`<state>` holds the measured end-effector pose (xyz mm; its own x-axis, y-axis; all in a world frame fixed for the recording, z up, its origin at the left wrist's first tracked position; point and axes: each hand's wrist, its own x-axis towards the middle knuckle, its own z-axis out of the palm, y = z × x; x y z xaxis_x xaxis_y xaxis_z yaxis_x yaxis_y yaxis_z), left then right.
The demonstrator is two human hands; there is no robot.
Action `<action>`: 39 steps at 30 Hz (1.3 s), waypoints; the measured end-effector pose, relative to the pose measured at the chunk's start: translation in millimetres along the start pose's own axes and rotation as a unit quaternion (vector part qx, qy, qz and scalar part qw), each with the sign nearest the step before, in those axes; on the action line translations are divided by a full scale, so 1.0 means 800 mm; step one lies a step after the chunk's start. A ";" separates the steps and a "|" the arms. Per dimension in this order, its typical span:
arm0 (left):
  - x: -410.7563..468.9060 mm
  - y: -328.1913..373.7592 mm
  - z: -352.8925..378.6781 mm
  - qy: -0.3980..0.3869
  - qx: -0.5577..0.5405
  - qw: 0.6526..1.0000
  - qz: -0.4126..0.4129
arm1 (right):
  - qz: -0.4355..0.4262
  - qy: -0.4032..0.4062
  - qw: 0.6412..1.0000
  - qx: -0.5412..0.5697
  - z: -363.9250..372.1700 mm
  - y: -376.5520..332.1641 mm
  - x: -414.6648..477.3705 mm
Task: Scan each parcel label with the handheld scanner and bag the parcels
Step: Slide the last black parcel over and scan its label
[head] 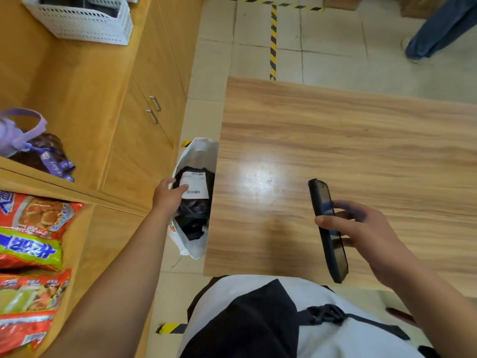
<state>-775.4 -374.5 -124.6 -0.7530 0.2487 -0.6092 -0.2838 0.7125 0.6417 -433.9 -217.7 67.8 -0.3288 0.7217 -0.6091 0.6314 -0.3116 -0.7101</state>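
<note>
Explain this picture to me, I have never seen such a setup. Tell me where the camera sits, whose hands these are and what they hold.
There is no machine here. A person works with bare hands, and the single camera sits on their head, looking down. The left hand pinches a black parcel at its white label, inside a white bag on the floor beside the wooden table. The right hand grips the handheld scanner above the table. Snack packets lie on a shelf to the left.
</note>
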 end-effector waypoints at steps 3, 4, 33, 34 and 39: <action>-0.010 -0.003 0.001 0.017 -0.030 0.999 -0.007 | -0.002 0.006 1.000 0.013 -0.006 0.003 -0.001; -0.016 -0.004 0.001 0.017 -0.041 0.999 -0.001 | -0.002 0.008 1.000 0.017 -0.009 0.006 -0.001; -0.407 0.265 0.620 -0.394 0.212 0.842 0.300 | 0.079 0.218 0.923 0.308 -0.450 0.257 -0.002; -0.425 0.268 0.652 -0.406 0.228 0.827 0.315 | 0.088 0.226 0.917 0.316 -0.465 0.272 -0.007; -0.520 0.287 0.795 -0.424 0.315 0.751 0.396 | 0.113 0.262 0.891 0.354 -0.524 0.332 -0.030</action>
<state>-150.0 102.9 -20.2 0.1875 0.8962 -0.4021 0.5924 0.2234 0.7741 35.8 -58.8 41.8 0.2406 0.7226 -0.6481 -0.0218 -0.6635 -0.7479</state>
